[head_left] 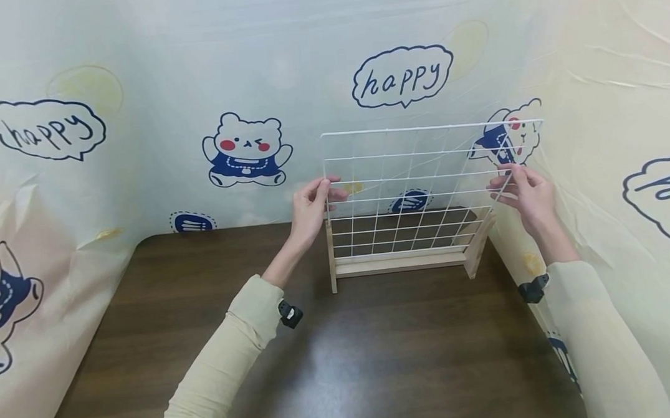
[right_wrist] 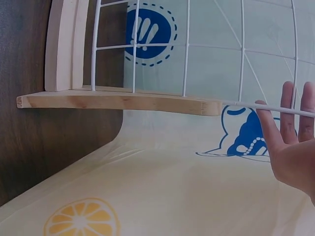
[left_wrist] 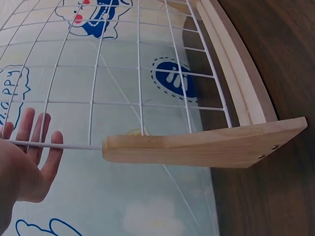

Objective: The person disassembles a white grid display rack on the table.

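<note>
A white wire grid panel [head_left: 432, 127] stands upright, leaning back slightly, in a light wooden stand [head_left: 399, 265]. The left hand [head_left: 309, 210] pinches the panel's left edge wire between thumb and fingers, above the wooden side piece [left_wrist: 197, 150]. On the opposite edge, the right hand [head_left: 531, 200] pinches the wire in the same way, just above the other side piece [right_wrist: 138, 102]. Both wrist views show the edge wire running into the end of a side piece, with several fingers extended behind the grid. The thumbs are mostly hidden there.
The stand sits on a dark brown wooden table [head_left: 319, 372], close to its back right corner. Printed sheeting [head_left: 317, 60] with bears and lettering hangs behind and at both sides. A small black device [head_left: 290, 314] is worn on the left wrist, another [head_left: 534, 289] on the right.
</note>
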Motion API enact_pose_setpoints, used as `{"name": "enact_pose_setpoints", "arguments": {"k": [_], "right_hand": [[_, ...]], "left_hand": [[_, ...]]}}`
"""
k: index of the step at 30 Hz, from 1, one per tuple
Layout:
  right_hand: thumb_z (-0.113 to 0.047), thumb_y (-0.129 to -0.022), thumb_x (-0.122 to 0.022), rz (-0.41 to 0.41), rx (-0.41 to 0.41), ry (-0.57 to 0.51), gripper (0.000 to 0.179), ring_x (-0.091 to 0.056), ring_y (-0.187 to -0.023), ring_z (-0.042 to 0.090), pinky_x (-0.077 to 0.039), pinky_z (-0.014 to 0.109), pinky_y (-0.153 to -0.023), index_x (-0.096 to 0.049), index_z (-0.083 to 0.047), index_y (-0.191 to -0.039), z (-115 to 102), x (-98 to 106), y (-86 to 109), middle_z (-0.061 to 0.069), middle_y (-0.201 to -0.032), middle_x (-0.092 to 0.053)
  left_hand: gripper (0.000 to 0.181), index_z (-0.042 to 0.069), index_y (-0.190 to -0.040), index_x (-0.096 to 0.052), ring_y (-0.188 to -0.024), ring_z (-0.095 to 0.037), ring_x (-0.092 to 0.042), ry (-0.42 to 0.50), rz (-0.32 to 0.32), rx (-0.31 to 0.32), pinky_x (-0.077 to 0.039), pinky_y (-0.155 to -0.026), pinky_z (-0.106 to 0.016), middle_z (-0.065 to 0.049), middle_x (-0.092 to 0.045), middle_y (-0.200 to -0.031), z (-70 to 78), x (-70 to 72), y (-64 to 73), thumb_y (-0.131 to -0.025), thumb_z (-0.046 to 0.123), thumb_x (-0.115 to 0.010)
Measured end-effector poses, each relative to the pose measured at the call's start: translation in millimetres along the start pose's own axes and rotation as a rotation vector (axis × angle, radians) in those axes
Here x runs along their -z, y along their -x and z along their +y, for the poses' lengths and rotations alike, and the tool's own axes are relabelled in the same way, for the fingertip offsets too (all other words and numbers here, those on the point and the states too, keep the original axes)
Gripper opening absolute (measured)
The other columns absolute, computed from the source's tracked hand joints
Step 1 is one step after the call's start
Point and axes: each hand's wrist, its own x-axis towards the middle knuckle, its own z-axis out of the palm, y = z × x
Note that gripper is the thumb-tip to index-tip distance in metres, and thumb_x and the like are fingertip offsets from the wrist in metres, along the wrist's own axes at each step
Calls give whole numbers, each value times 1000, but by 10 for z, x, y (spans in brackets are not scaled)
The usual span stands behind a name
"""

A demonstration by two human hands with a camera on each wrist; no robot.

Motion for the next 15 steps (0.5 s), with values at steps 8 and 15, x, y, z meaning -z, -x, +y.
{"name": "enact_pose_setpoints", "arguments": {"k": [8,15], "right_hand": [[-27,-98,-56,18,17,22,40,-72,-77,20,-58,31,-70,-60,7,-120,-82,-27,-44,10,-86,-73],[-27,-98,-56,39,37,56,37,-72,-75,18,-58,30,-68,-64,5,-115,-139,-59,-116,9,-84,-73]], "left_hand": [[29,-6,-113,-65,-93,-38,-67,-37,2,-13,-58,-75,-40,-27,-69,-96,314,-54,48,-103,14,-46],[27,-5,-112,-65,-93,-39,-67,-34,9,-13,-57,-77,-44,-26,-69,-96,350,-70,3,-103,13,-46]]}}
